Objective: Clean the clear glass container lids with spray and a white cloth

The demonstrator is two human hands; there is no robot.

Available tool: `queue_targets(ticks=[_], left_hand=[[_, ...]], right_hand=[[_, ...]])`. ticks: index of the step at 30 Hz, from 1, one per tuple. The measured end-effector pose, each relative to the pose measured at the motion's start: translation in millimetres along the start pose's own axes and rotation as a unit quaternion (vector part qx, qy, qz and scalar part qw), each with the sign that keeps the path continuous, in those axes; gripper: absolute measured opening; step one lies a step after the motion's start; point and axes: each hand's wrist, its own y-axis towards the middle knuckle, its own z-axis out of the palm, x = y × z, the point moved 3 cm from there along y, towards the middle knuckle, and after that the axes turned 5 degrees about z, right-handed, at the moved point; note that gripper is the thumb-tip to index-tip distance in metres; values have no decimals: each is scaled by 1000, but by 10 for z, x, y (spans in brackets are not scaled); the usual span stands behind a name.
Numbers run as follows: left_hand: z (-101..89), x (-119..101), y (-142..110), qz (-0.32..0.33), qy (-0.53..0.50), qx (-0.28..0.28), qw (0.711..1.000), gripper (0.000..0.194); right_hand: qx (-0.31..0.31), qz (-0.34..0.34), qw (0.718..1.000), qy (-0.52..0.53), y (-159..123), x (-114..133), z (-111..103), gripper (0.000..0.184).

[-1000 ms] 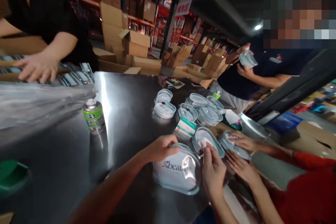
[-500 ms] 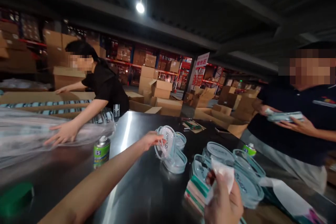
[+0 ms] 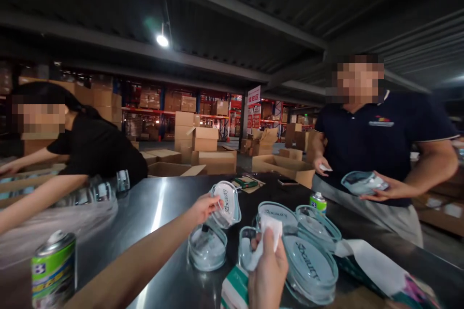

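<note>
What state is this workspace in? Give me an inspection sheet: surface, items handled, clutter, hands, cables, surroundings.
Surface: dark, shiny tabletop with light glare.
Items handled: tilted clear case, lettered; white tissue.
Clutter: near green can, far green can, green-and-white packet, other clear cases.
Hands: left hand holds the tilted case; right hand pinches the tissue.
Cables: nothing seen on the table.
Surroundings: co-worker in black, co-worker in navy, cartons, shelving.

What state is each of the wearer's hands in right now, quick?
Left hand: closed, fingertips gripping the edge of a clear lettered case.
Right hand: closed, holding a white tissue or cloth.
</note>
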Motion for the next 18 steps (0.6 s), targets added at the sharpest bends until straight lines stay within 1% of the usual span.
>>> queue_targets(ticks=[2,3,5,7,9,12,15,18], left_hand=[[88,94,78,-4,-7,-11,1000,22],[123,137,111,-6,-10,-17,1000,23],[184,215,172,-10,-14,-26,1000,25],[245,280,234,-14,-16,-32,999,27],[312,331,295,-17,-15,-34,999,29],[426,371,371,-14,-14,-26,999,29],[540,376,417,-2,-12,-5,1000,26],[635,378,454,12,-9,11,1000,23]], right_hand=[[-29,61,997,38,44,60,-87,51],[-43,77,995,44,56,117,-137,51],[-74,85,992,51,79,246,-250,46],[-91,72,991,62,103,359,-351,38],[-84,48,992,76,115,437,-411,32],[-55,28,994,87,86,488,-422,28],[-29,27,996,76,37,482,-374,27],[-29,44,997,49,25,410,-279,30]])
